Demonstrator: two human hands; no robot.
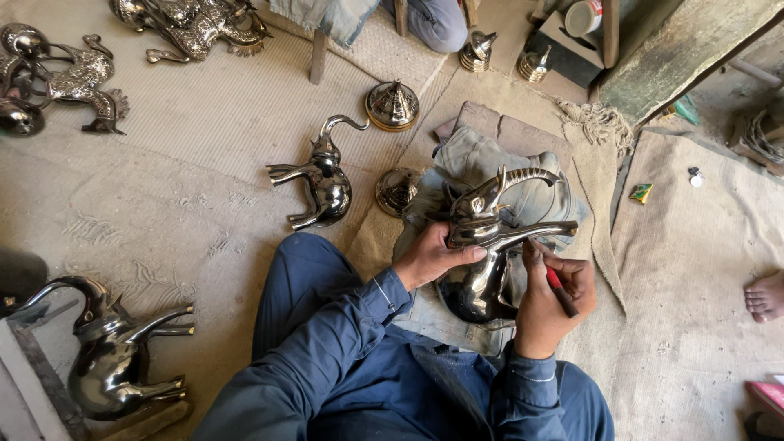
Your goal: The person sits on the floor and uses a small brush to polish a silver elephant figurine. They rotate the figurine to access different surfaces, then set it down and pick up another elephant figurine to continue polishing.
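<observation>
Two hands work over my lap, on the floor. My left hand (431,255) is clamped around the body of a shiny metal deer (482,245), thumb across its back, holding it tilted with its horns up toward the far side and its legs sticking out to the right. My right hand (549,304) sits just right of the deer, fingers closed around a red pen (555,282) whose tip meets the deer's leg. Under the deer lies a folded cloth (490,163) spread over my knees.

Open room is mostly to the right: bare sacking (694,269) runs to the floor's right edge, where another person's foot (765,296) pokes in. A small green packet (641,193) lies on that side, well apart from my hands.

Left is tighter. A second deer (320,181) lies just beyond my left knee, and a third deer (114,351) rests at the near left corner. More metal figures (65,77) crowd the far left corner. Two domed lids (393,104) sit between the second deer and the cloth, one near the cloth's edge. At the far edge a seated person's legs (425,18) and two small metal caps (506,55) close things off.
</observation>
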